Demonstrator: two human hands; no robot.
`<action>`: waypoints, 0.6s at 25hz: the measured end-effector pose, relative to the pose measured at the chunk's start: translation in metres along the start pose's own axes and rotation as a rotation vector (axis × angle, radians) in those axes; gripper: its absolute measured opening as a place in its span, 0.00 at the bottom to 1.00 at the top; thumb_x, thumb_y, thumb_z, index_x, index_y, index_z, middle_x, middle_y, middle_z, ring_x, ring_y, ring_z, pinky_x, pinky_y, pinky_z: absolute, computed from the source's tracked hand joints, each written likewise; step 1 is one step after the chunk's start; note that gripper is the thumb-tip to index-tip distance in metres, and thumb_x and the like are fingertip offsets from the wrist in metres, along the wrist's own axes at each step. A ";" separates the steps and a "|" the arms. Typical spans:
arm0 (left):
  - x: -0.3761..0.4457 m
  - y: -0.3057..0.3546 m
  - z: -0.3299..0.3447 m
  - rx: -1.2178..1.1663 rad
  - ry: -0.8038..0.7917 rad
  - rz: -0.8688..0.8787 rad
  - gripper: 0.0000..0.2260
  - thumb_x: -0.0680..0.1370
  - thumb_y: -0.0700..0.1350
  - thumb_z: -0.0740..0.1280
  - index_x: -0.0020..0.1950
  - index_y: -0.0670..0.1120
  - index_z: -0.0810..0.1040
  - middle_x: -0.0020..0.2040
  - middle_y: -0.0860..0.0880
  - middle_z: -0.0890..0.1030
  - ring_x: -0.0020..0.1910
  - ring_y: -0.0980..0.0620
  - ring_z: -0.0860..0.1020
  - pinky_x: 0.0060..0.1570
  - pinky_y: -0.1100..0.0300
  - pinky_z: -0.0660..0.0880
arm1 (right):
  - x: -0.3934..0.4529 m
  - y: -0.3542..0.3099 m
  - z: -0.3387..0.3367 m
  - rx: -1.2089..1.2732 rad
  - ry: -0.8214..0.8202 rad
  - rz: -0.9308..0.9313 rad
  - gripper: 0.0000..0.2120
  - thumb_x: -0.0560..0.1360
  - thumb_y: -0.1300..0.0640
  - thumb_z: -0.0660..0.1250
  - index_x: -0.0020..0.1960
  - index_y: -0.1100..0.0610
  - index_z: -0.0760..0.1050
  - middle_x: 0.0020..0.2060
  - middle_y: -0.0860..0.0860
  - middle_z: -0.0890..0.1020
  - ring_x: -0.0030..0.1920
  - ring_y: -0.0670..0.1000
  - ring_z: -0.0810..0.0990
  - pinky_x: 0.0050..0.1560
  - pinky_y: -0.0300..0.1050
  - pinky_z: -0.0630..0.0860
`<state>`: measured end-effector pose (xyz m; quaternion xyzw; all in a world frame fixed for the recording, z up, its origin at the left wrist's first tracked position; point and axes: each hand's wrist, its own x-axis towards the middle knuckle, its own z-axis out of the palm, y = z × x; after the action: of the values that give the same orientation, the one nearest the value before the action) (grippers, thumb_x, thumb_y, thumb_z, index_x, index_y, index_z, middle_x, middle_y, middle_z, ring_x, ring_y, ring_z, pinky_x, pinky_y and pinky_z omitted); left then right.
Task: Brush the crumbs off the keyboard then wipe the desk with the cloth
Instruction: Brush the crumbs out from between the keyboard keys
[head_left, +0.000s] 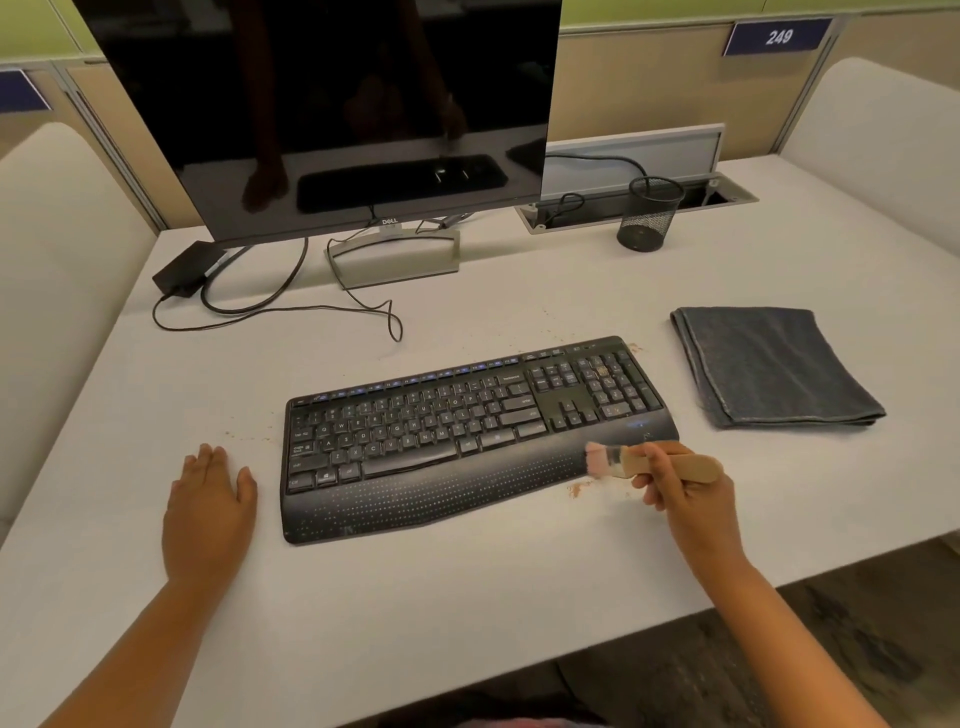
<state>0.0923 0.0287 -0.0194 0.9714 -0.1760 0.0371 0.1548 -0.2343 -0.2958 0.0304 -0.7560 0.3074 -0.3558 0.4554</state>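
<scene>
A black keyboard with a wrist rest lies on the white desk, slightly angled. My right hand grips a small wooden-handled brush; its pale bristles touch the right end of the wrist rest. Brown crumbs lie on the desk just below the bristles, with more by the keyboard's left edge and at its top right corner. A few crumbs sit on the number pad. My left hand rests flat on the desk left of the keyboard. A folded dark grey cloth lies to the right.
A dark monitor on a silver stand stands behind the keyboard. A black power brick and looping cables lie at the back left. A black mesh pen cup stands by the cable tray at the back right. The desk's front edge runs diagonally at the right.
</scene>
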 end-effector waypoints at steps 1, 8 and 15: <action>0.000 0.000 0.001 0.002 0.003 -0.004 0.22 0.81 0.46 0.54 0.71 0.35 0.61 0.73 0.38 0.61 0.73 0.41 0.57 0.71 0.48 0.53 | 0.001 0.002 -0.006 -0.027 0.015 0.008 0.17 0.68 0.26 0.55 0.44 0.32 0.77 0.36 0.44 0.82 0.32 0.49 0.79 0.30 0.34 0.75; 0.000 0.000 0.000 -0.004 0.016 -0.011 0.22 0.81 0.45 0.54 0.71 0.35 0.62 0.72 0.39 0.62 0.73 0.42 0.58 0.71 0.48 0.54 | 0.004 0.010 -0.016 0.109 0.151 0.058 0.18 0.75 0.41 0.58 0.47 0.54 0.79 0.33 0.49 0.82 0.29 0.47 0.78 0.30 0.33 0.75; 0.001 -0.001 0.001 -0.016 0.009 -0.012 0.22 0.81 0.45 0.54 0.71 0.35 0.61 0.73 0.39 0.62 0.73 0.42 0.57 0.71 0.48 0.53 | 0.002 0.015 -0.016 0.150 0.090 0.085 0.29 0.69 0.29 0.60 0.46 0.55 0.79 0.32 0.51 0.82 0.28 0.46 0.77 0.29 0.33 0.74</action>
<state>0.0936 0.0289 -0.0205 0.9710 -0.1699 0.0391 0.1634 -0.2481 -0.3108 0.0230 -0.6892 0.3318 -0.3918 0.5114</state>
